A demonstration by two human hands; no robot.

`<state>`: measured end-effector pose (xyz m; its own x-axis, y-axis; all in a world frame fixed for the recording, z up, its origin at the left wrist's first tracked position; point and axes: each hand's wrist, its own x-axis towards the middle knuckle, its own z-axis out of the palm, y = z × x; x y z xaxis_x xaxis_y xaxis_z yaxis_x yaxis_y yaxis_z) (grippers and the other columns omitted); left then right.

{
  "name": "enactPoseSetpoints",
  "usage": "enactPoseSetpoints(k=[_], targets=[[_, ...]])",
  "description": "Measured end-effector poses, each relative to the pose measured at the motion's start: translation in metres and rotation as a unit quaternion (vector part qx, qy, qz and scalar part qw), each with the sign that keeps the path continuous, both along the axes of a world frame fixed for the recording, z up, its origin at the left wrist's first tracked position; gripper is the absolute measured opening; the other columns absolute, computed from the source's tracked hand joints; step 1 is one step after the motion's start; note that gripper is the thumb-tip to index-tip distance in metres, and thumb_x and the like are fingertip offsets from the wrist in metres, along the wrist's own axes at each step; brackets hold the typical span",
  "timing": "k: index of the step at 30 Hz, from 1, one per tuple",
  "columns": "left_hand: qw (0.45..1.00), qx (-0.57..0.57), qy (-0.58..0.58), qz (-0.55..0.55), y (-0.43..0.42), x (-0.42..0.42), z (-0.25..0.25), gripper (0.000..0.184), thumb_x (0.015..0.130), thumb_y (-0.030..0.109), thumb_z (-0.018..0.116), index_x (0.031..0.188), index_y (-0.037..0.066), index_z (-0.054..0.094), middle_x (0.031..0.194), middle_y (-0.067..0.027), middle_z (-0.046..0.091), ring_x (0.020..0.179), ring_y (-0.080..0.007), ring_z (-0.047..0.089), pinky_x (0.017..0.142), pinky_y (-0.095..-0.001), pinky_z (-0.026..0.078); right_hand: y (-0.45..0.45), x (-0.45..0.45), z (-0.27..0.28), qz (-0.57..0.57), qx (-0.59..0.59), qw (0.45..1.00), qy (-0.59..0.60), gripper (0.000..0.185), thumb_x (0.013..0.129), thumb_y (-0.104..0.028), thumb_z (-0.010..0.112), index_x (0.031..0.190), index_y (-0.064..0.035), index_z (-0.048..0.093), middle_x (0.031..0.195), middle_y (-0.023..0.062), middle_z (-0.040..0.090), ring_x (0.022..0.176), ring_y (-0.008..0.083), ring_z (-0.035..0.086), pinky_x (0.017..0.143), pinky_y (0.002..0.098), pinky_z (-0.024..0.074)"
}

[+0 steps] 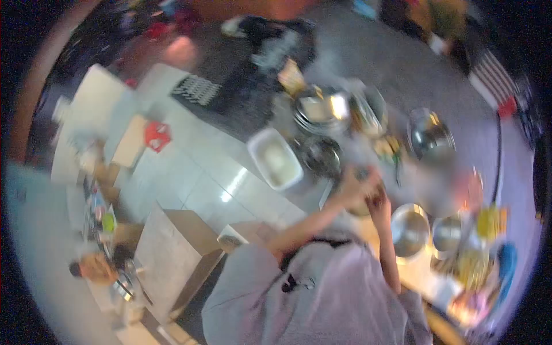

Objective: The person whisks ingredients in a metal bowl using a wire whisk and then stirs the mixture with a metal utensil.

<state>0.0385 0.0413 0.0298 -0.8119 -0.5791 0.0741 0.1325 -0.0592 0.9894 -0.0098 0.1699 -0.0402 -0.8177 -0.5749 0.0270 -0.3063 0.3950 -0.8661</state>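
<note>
My left hand and my right hand meet over the work surface in front of me, fingers curled in and close together. Blur hides what they hold, if anything. A small dark greenish patch shows at the far side of my left hand. Partly under my wrists lies a round thing, mostly hidden. Just beyond my left hand sits a dark shiny bowl or pan. A white rectangular tub with something pale inside stands to its left.
Stacked metal bowls stand farther back. Two metal bowls are at the right, with a yellow package beyond. Another shiny pot sits at the back right. Cardboard boxes stand on the left over the tiled floor.
</note>
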Motion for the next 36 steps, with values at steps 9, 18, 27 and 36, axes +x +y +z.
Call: enactPoseSetpoints(k=[9,18,27,36], targets=[[0.954,0.189,0.229,0.041,-0.06,0.004,0.013,0.034,0.08,0.022,0.045,0.052,0.013,0.026,0.044,0.0012,0.024,0.041,-0.0085,0.021,0.044,-0.0241,0.023,0.059,-0.03,-0.031,-0.143,-0.137,0.953,-0.229,0.033,0.083,-0.033,0.045,0.07,-0.0026,0.052,0.051,0.0041,0.05,0.045,0.0105,0.045,0.044,0.0244,0.0357],[0.909,-0.29,0.081,0.288,-0.037,0.007,-0.007,0.012,0.075,0.016,0.046,0.066,0.01,0.042,0.057,-0.0011,0.041,0.051,-0.0133,0.041,0.053,-0.0247,0.039,0.07,-0.037,-0.067,-0.089,-0.003,0.994,0.057,0.036,0.084,-0.029,0.04,0.058,-0.0061,0.048,0.052,0.0034,0.048,0.051,0.0128,0.049,0.048,0.0276,0.0389],[0.965,0.134,0.201,0.099,-0.022,0.007,0.029,0.037,0.082,0.021,0.041,0.049,0.016,0.024,0.042,0.0028,0.02,0.039,-0.0072,0.022,0.045,-0.0209,0.025,0.063,-0.018,-0.024,-0.094,-0.194,0.938,-0.273,0.013,0.077,-0.012,0.046,0.074,-0.0017,0.052,0.062,0.0045,0.056,0.055,0.0133,0.056,0.044,0.0239,0.0436],[0.97,0.104,0.193,0.108,-0.018,0.006,0.045,0.042,0.077,0.019,0.045,0.041,0.012,0.026,0.039,-0.0009,0.027,0.034,-0.0134,0.029,0.038,-0.0285,0.028,0.058,0.008,-0.01,-0.229,-0.077,0.942,-0.234,0.039,0.08,-0.036,0.046,0.081,0.0007,0.057,0.059,0.0102,0.056,0.048,0.0189,0.055,0.049,0.0299,0.0445]])
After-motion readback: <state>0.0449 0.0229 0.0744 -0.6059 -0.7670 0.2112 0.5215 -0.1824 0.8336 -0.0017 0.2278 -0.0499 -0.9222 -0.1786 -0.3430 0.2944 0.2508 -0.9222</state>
